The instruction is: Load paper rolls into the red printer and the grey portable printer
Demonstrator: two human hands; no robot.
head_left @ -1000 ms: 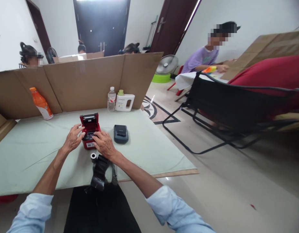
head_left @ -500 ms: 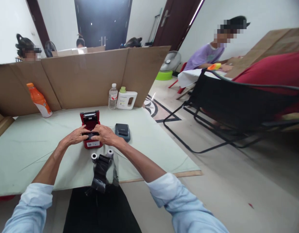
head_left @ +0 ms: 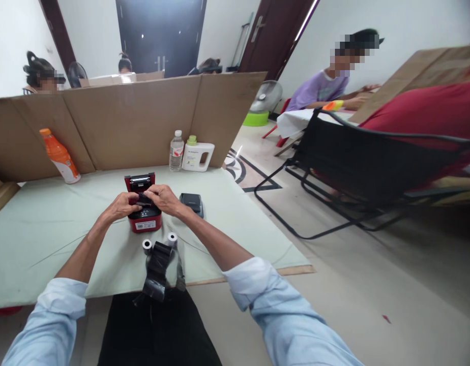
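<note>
A small red label printer (head_left: 144, 219) with its lid raised stands on the pale green table (head_left: 48, 239). My left hand (head_left: 120, 206) grips its left side, fingers curled over the top edge. From the right, my right hand (head_left: 161, 197) reaches over the open compartment with its fingertips pinched at the opening. What the fingertips pinch is too small to tell. Two small white paper rolls (head_left: 147, 246) (head_left: 172, 238) lie just in front of the printer. A dark grey printer (head_left: 192, 202) sits to the right, partly behind my right wrist.
Crumpled black wrapping (head_left: 157, 269) hangs over the table's near edge. An orange drink bottle (head_left: 60, 156), a water bottle (head_left: 176, 151) and a white jug (head_left: 197, 155) stand along a cardboard screen (head_left: 131, 122). A black folding chair (head_left: 368, 168) is on the right. Other people sit behind.
Both hands have moved from the printer's front up to its open top. A second paper roll, hidden under my right hand before, now shows in front of the printer.
</note>
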